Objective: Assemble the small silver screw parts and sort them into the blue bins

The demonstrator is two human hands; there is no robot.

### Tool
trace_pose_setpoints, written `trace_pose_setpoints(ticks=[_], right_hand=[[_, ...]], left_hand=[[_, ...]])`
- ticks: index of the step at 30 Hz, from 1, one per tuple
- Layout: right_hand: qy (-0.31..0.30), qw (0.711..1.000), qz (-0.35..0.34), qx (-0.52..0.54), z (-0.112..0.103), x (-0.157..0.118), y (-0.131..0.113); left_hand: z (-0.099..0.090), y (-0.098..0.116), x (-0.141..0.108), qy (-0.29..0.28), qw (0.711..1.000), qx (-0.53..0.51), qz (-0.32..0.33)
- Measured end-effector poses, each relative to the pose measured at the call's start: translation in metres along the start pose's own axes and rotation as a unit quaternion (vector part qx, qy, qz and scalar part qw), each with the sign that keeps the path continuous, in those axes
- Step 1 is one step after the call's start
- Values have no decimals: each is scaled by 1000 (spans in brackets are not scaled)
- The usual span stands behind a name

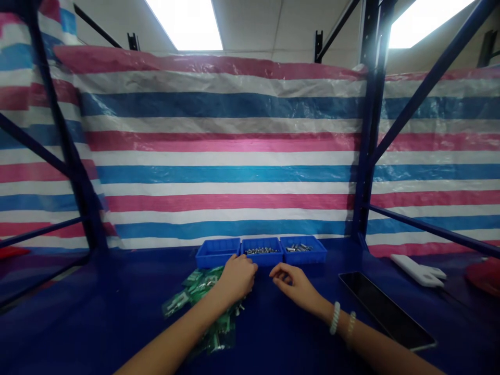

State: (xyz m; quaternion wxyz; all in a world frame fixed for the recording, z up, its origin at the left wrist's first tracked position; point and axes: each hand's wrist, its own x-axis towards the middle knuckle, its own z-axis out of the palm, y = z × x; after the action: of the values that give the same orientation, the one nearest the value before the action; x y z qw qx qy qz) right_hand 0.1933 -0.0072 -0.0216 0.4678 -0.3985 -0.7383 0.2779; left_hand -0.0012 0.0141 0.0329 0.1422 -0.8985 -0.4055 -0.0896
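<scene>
Head view: packets (203, 286) lie heaped on the desk (281, 338), left of centre, some way in from its far edge. Three bins stand in a row near that edge: left bin (214, 261), middle bin (269, 259) with small metal parts (261, 251), right bin (308, 258) with more metal pieces (299, 248).

Left hand (239, 277) is at the heap's upper right, just in front of the bins, fingers curled in and narrow; can't tell if it holds anything. Right hand (294, 284) is in front of the right bin, half-curled, small gap at the thumb, nothing visible in it. Phone (385, 307) lies toward the desk's right side, white device (417, 272) beyond it.

Risks, my guess: left forearm crosses the heap, so a sideways sweep could drag packets out of place. Knuckles look close to the bins; a bump could shift one or spill parts. Small pieces could slip from a loose pinch and get lost among the packets. Right forearm could nudge the phone if it swings out.

Hard to see: left fingertips hidden, part of the heap under the forearm, pale bits (239, 308) by the left hand too small to name. Packet contents unclear. Desk's near edge out of frame; both forearms cut off.
</scene>
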Motion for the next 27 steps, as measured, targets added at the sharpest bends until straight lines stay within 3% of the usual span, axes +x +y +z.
trace_pose_setpoints(ticks=[7, 13, 19, 27], right_hand=[[7, 999, -29, -46, -1, -3, -9], [19, 996, -48, -74, -5, -4, -14], [20, 996, -43, -74, -7, -5, -14], [15, 995, -43, -85, -8, -5, -15]], left_hand=[[11, 4, 7, -11, 999, 30, 5], [7, 2, 4, 4, 1000, 18, -21], [9, 2, 1, -16, 999, -17, -25], [20, -2, 2, 4, 994, -109, -21]])
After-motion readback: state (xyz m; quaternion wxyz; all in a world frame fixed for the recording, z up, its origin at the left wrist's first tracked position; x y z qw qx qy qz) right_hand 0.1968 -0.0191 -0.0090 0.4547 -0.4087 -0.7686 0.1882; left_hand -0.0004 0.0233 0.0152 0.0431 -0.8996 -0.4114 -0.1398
